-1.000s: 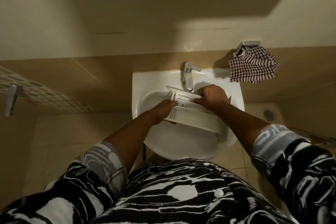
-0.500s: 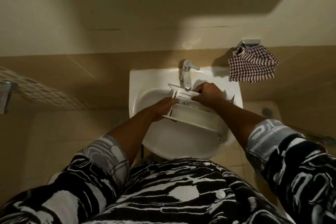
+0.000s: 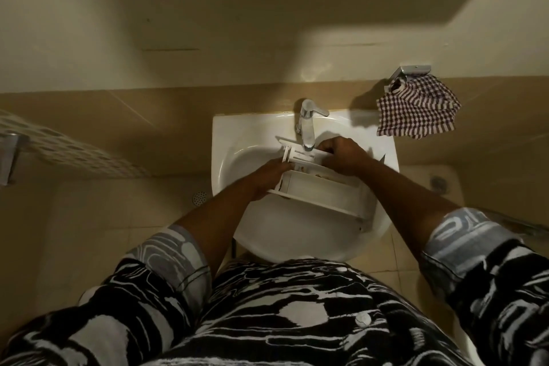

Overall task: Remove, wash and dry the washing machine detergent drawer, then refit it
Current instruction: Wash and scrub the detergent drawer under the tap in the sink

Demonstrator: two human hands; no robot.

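A white plastic detergent drawer (image 3: 323, 190) lies across the bowl of a white washbasin (image 3: 225, 140), its long side running from upper left to lower right under the chrome tap (image 3: 307, 125). My left hand (image 3: 267, 178) grips the drawer's left end. Fingers of my right hand (image 3: 341, 157) are curled down on the drawer's far compartment just right of the tap spout; whether they hold anything small is hidden. Brownish residue shows in the middle compartment. No running water is visible.
A red-and-white checked cloth (image 3: 416, 110) hangs from a chrome wall holder at the upper right of the basin. A white perforated basket (image 3: 68, 151) sits on the left. Beige tiled floor with drains (image 3: 199, 197) lies around the basin.
The drawer and both hands have stayed in nearly the same place. My right hand has shifted slightly left along the far compartment toward the tap.
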